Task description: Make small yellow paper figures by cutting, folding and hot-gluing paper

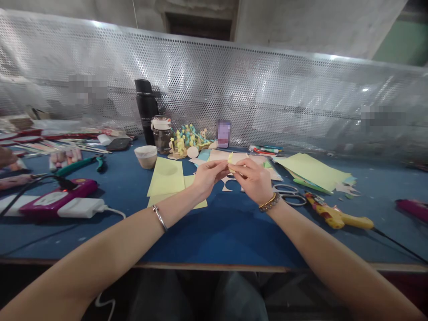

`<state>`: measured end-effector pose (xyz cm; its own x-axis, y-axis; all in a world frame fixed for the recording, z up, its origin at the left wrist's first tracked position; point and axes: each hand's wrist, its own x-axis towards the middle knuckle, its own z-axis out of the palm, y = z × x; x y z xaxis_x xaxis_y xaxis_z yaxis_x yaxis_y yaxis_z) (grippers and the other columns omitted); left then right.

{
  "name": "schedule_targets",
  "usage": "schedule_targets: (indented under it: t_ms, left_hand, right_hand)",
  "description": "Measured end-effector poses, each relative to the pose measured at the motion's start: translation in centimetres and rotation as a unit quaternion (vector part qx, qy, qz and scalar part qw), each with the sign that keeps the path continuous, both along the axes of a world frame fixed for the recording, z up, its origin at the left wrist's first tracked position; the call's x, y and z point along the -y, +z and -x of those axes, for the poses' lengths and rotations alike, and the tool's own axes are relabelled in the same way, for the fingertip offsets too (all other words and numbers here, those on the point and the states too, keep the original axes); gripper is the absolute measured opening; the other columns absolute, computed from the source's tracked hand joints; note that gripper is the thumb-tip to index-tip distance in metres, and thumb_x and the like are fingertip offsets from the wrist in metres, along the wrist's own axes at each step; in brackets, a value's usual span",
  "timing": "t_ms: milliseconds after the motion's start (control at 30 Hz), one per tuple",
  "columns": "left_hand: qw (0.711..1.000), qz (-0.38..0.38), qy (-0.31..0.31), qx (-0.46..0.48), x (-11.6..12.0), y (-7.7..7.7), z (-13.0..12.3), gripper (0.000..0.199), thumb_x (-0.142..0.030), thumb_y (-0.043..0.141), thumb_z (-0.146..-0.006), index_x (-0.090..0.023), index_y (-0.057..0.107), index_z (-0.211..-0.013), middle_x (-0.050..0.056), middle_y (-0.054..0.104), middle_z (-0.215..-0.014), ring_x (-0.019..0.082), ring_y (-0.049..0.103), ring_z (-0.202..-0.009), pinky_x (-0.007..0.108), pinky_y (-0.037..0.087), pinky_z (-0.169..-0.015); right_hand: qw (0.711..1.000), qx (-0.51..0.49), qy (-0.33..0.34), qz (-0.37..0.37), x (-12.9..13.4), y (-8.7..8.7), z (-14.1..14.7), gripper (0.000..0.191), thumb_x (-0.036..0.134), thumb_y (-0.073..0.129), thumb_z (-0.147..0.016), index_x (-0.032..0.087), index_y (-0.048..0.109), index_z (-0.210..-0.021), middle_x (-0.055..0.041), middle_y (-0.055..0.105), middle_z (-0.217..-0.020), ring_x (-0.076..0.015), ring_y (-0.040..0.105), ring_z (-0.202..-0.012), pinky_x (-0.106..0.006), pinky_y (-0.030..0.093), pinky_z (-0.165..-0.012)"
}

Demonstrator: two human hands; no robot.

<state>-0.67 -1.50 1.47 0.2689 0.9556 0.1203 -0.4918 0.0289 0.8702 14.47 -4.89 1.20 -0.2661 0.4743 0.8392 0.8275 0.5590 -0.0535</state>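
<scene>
Between my two hands, over the middle of the table, is a small yellow paper piece (pixel 230 159). My left hand (pixel 209 176) pinches it from the left, with the fingertips partly hidden. From the other side my right hand (pixel 253 176) grips it between thumb and fingers. Pale cut-out paper (pixel 230 183) with round holes lies just beneath the hands. Yellow paper sheets (pixel 166 178) lie beside my left forearm. Scissors (pixel 290 195), of which the handles show, rest to the right of my right wrist.
A yellow glue gun (pixel 329 215) and a stack of coloured paper (pixel 314 171) lie at right. At left are a purple power strip (pixel 60 200) and green pliers (pixel 78 166). Behind stand a paper cup (pixel 146 157), a jar (pixel 162 136), a black flask (pixel 146 107), curled paper pieces (pixel 187 140) and a phone (pixel 224 133).
</scene>
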Motion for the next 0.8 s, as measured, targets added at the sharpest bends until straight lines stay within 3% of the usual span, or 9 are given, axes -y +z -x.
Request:
schedule_targets:
  t_ms: [267,433,567,700,800]
  left_hand:
    - [1.0,-0.012,0.006,-0.017,0.05,0.16,0.13,0.016,-0.028,0.074,-0.065,-0.015,0.067,-0.069,0.0,0.063,-0.064,0.007,0.056,-0.06,0.025,0.045,-0.07]
    - [0.998,-0.024,0.017,-0.046,0.12,0.26,0.19,0.022,-0.03,0.078,-0.059,-0.013,0.068,-0.07,-0.001,0.06,-0.064,0.007,0.053,-0.059,0.024,0.044,-0.069]
    - [0.996,-0.057,0.026,-0.059,-0.02,0.33,0.3,0.023,-0.034,0.075,-0.063,-0.013,0.066,-0.068,-0.002,0.057,-0.061,0.006,0.05,-0.058,0.024,0.045,-0.067]
    - [0.989,-0.097,0.04,-0.103,-0.04,0.33,0.31,0.024,-0.037,0.073,-0.066,-0.014,0.067,-0.072,-0.001,0.058,-0.062,0.007,0.049,-0.057,0.025,0.046,-0.068]
    - [0.988,-0.103,0.049,-0.109,0.19,0.39,0.2,0.024,-0.037,0.073,-0.064,-0.015,0.068,-0.071,0.0,0.06,-0.066,0.007,0.051,-0.059,0.026,0.046,-0.071]
  right_hand:
    - [0.993,0.081,-0.035,-0.082,0.05,0.14,0.11,0.024,0.02,0.05,-0.089,0.025,0.069,-0.101,0.0003,0.068,-0.092,-0.0118,0.062,-0.072,-0.025,0.042,-0.057]
    - [0.993,0.093,-0.028,-0.061,0.14,0.29,0.06,0.022,0.018,0.051,-0.087,0.026,0.069,-0.097,0.0004,0.068,-0.093,-0.0124,0.061,-0.07,-0.026,0.04,-0.055]
    - [0.999,-0.025,0.032,0.006,0.06,0.58,0.05,0.022,0.017,0.051,-0.084,0.024,0.068,-0.096,-0.001,0.066,-0.092,-0.0102,0.057,-0.062,-0.025,0.044,-0.056]
    - [0.975,-0.195,0.058,0.086,-0.26,0.91,-0.08,0.014,0.02,0.051,-0.083,0.017,0.064,-0.089,-0.0043,0.065,-0.089,-0.009,0.053,-0.055,-0.024,0.045,-0.051]
    - [0.965,-0.215,0.073,0.131,-0.57,0.9,-0.27,0.016,0.021,0.054,-0.081,0.017,0.063,-0.093,-0.0047,0.065,-0.09,-0.0087,0.054,-0.055,-0.024,0.046,-0.052]
